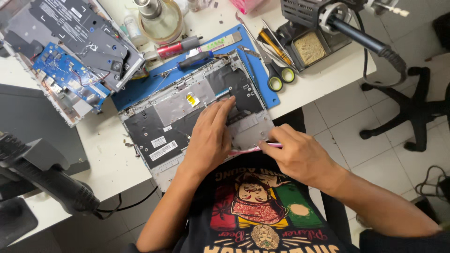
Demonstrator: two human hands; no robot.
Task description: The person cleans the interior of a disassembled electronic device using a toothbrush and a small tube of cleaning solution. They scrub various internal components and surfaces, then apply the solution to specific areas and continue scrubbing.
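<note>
One opened laptop case (187, 117) lies on the white tabletop (108, 159), half on one blue mat (140, 89). Its long axis runs from the near left up to the far right. The left hand (211, 136) lies flat on the case, fingers pressed together and pointing to the far right. The right hand (300, 154) pinches one thin pink tool (248, 150) at the near edge of the case; the tool points left. Behind the case lie two screwdrivers (194, 61), and one pair of scissors (276, 75) lies right of it.
</note>
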